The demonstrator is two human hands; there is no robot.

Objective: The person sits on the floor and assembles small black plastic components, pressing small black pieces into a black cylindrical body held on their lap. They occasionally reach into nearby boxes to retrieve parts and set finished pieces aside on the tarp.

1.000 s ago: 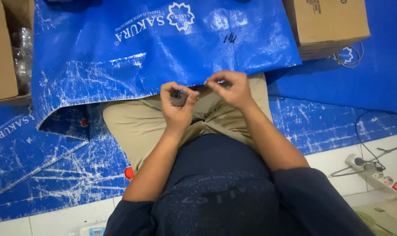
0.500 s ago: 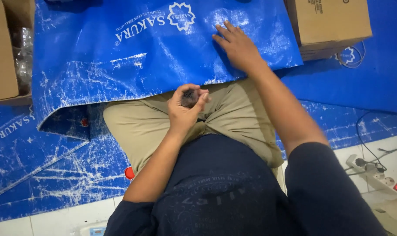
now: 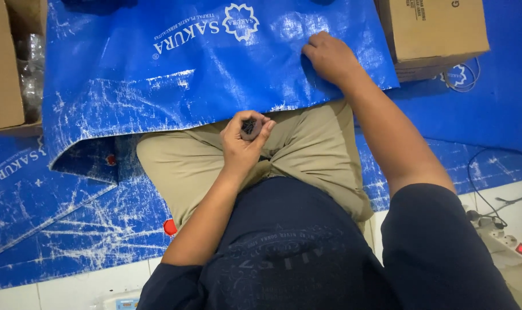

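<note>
I sit cross-legged in khaki trousers (image 3: pixel 307 155) on a blue tarp. My left hand (image 3: pixel 245 138) is closed around a small dark cylindrical object (image 3: pixel 250 126), held above my lap. My right hand (image 3: pixel 330 57) reaches forward and rests on the blue woven plastic sheet (image 3: pixel 175 74) that lies over my knees, with its fingers curled at the sheet's surface near its right edge. I cannot tell whether the right hand pinches anything.
An open cardboard box (image 3: pixel 2 69) with clear plastic inside stands at the left. Another cardboard box (image 3: pixel 436 34) sits at the upper right. A white power strip (image 3: pixel 505 241) with cables lies on the tiled floor at the right.
My right hand left the small object at my lap and reached forward onto the blue sheet. The left hand stayed over my lap with the dark object.
</note>
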